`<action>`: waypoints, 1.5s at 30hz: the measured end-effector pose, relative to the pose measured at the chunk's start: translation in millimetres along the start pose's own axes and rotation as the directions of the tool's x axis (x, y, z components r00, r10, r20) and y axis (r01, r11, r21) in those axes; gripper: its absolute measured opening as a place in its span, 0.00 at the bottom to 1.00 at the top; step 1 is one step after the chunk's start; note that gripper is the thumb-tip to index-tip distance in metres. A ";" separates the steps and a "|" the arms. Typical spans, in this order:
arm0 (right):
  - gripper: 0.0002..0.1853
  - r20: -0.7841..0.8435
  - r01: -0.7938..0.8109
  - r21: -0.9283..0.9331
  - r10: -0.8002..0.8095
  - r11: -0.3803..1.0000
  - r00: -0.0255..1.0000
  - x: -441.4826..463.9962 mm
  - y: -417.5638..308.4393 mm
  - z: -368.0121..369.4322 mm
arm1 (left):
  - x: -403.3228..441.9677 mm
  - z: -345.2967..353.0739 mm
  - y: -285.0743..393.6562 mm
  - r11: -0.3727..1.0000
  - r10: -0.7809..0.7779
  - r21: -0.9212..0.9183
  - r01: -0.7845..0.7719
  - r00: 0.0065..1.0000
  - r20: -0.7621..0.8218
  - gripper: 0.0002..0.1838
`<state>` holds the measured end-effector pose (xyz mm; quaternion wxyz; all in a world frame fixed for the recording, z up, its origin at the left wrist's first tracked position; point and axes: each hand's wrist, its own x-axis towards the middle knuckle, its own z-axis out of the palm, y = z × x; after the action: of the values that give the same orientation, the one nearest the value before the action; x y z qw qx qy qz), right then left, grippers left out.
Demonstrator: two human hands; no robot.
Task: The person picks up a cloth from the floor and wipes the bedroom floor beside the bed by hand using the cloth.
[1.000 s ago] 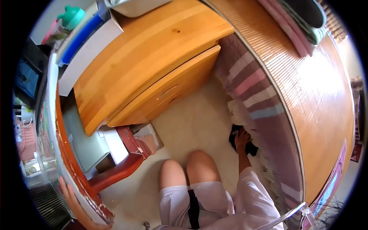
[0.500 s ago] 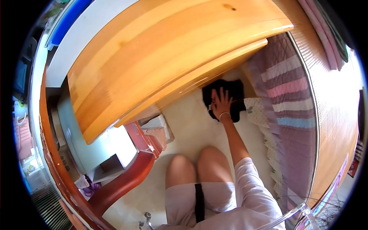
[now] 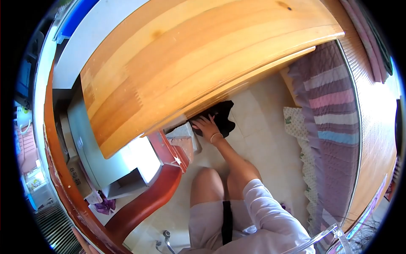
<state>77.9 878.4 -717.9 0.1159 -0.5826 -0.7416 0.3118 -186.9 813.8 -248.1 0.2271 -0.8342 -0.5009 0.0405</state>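
My right hand (image 3: 206, 127) lies flat on a black cloth (image 3: 226, 125) on the pale tiled floor, fingers stretched out. A thin bracelet rings that wrist. Part of the cloth is hidden beneath the overhanging wooden tabletop (image 3: 211, 55). Just left of my fingertips are stone-like blocks (image 3: 184, 137), beside a red-brown wooden leg (image 3: 169, 156). Only a sliver of my left hand (image 3: 80, 239) shows at the lower left, alongside the red-brown wooden frame (image 3: 59, 182); its fingers are mostly out of sight.
On the right hangs a striped purple quilted cover (image 3: 334, 118) with a lace-edged cloth (image 3: 294, 122) along its lower edge. A pale cabinet-like box (image 3: 93, 144) stands at the left, near a purple plastic bag (image 3: 105, 206). A metal fitting (image 3: 166, 233) lies low down.
My right hand has slid the black cloth leftward across the floor, from beside the quilted cover to the blocks. The view has shifted slightly.
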 end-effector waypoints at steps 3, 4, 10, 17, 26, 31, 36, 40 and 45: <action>0.28 -0.100 0.014 0.042 -0.010 0.999 0.995 -3.1 2.3 5.3 | -3.5 0.4 -2.9 1.000 0.000 0.000 0.000 1.000 0.004 0.21; 0.26 -0.061 0.041 0.002 -0.041 0.999 0.997 -9.9 4.2 2.1 | -4.5 0.4 -3.2 1.000 0.001 -0.001 -0.001 1.000 0.002 0.21; 0.17 0.071 0.284 -0.183 -0.276 0.941 0.959 -75.1 18.3 10.3 | -14.4 5.5 2.2 0.999 -0.012 0.032 0.011 0.999 0.034 0.20; 0.03 -0.101 0.115 0.168 -0.099 0.979 0.990 -132.1 42.4 -19.6 | 4.1 1.1 20.4 0.978 0.015 -0.206 -0.032 0.996 -0.085 0.19; 0.20 -0.568 -0.503 0.517 0.717 0.693 0.403 -202.7 170.4 -112.1 | -1.4 -4.3 3.6 0.989 0.055 -0.135 -0.059 0.998 -0.034 0.19; 0.29 -0.669 -0.750 0.012 0.563 0.662 0.486 -150.2 185.1 -81.3 | 1.9 -3.5 2.9 0.997 0.061 -0.047 -0.062 0.998 -0.018 0.19; 0.29 -0.391 -0.386 -0.192 0.291 0.902 0.874 -74.9 117.1 -67.8 | 6.0 -2.8 2.3 0.997 0.082 0.001 -0.082 0.997 0.004 0.19; 0.31 -0.250 -0.242 -0.184 0.193 0.953 0.949 -33.4 56.0 -30.0 | 7.5 -2.7 2.7 0.994 0.105 0.041 -0.105 0.994 0.016 0.19; 0.22 -0.081 0.046 -0.198 -0.064 0.979 0.995 -20.6 27.5 5.1 | 7.8 -1.0 3.6 0.986 0.144 0.084 -0.144 0.990 0.006 0.19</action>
<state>103.1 860.9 -734.4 0.0987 -0.5835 -0.7788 0.2081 -179.8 818.8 -247.5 0.2585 -0.8580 -0.4371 0.0778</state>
